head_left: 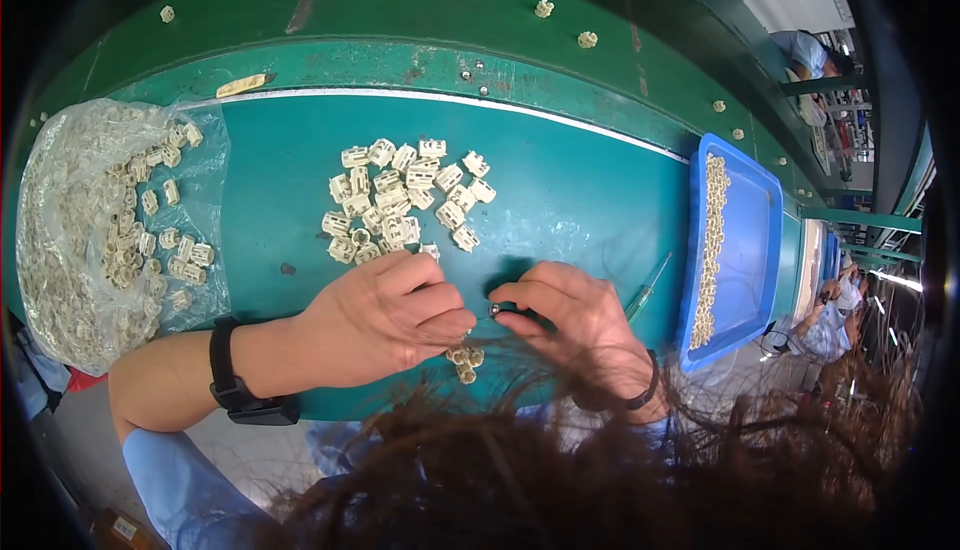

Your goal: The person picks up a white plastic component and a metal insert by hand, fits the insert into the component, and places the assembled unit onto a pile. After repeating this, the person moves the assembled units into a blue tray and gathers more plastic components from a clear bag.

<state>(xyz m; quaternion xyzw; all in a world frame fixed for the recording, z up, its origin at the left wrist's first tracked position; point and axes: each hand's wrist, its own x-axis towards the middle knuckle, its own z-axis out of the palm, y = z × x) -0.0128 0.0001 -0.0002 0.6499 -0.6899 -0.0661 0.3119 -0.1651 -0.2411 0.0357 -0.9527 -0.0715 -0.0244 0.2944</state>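
My left hand (390, 312) is closed, with thumb and fingertips pressed together. A sliver of cream shows beneath them, but what they hold is mostly hidden. Facing it, my right hand (575, 315) pinches a small round metal part (494, 310) between thumb and forefinger. Several cream plastic parts (465, 362) lie just below the left fingertips. Beyond my left hand, a loose pile of cream slotted plastic pieces (390, 195) is spread over the green work surface (560, 190). A screwdriver (650, 287) with a green handle rests to the right of my right hand.
On the left, a clear plastic bag (75, 220) bulges with cream pieces. A blue tray (750, 250) at the right holds a row of them along one side. Behind a raised green ledge (370, 62), a few pieces sit scattered. People work farther off at the right.
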